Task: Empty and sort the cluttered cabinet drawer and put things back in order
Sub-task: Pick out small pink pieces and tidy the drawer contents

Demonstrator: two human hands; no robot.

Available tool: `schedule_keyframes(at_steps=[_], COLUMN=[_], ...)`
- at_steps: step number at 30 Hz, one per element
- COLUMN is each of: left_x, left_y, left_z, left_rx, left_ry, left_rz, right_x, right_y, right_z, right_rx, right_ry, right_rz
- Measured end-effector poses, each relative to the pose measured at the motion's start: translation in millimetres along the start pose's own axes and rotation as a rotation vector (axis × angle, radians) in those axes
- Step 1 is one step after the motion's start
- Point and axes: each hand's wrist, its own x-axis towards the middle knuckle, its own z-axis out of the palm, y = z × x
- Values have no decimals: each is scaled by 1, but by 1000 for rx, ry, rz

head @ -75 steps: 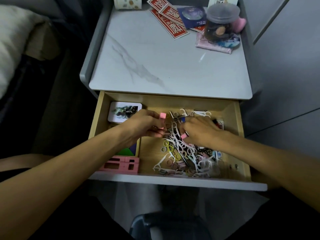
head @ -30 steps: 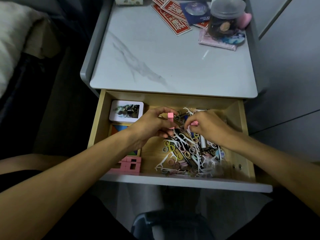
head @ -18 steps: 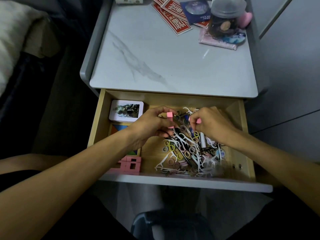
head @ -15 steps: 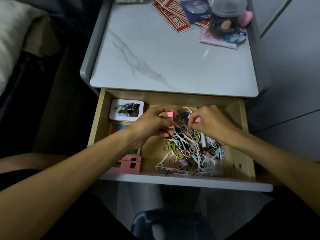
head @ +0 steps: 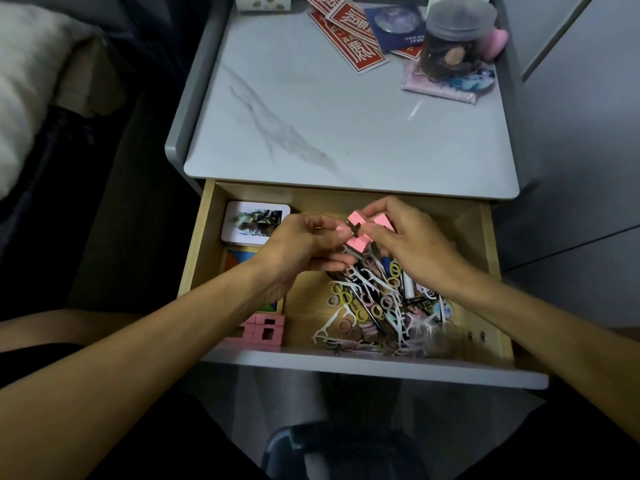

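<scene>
Drawer: the drawer (head: 489, 271) is pulled out of the cabinet, beneath the marbled counter (head: 346, 126).
Left hand: the left hand (head: 298, 244) hovers over the back of the drawer, its fingers curled and pinching the pink cubes (head: 358, 241) from the left.
Right hand: the right hand (head: 415, 245) meets it from the right, thumb and fingers closed on the same cluster.
Pink cubes: a few small cubes joined at a dark centre, held up between both hands, above the drawer's contents and clear of them.
Drawer, left side: a white picture box (head: 254, 221) lies in the back corner, a coloured puzzle (head: 239, 259) just in front of it, and a pink block frame (head: 265, 329) against the front wall.
Drawer, middle and right: a tangled heap (head: 374, 306) of white floss picks and small coloured rings; other small things in it are too jumbled to tell.
Counter, back: red cards (head: 349, 39), a blue card (head: 398, 26), a jar with a grey lid (head: 453, 39) standing on a pink pouch (head: 436, 86), and a pink object (head: 497, 43) just behind the jar.
Left of the cabinet: a pale pillow (head: 27, 71).
</scene>
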Motion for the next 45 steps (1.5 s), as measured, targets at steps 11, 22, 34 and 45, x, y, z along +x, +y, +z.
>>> schedule_keyframes(at_steps=[11, 22, 34, 45], left_x=[0, -1, 4, 3], left_y=[3, -1, 0, 1], left_z=[-1, 0, -3, -4], left_rx=[-69, -20, -74, -58], left_ry=[24, 81, 159, 138], left_rz=[22, 42, 86, 98], right_x=[2, -2, 0, 1], right_y=[-3, -6, -9, -9], right_z=[0, 8, 14, 16], right_rx=[77, 107, 462, 364], right_ry=[-59, -29, -19, -43], right_rz=[18, 11, 96, 87])
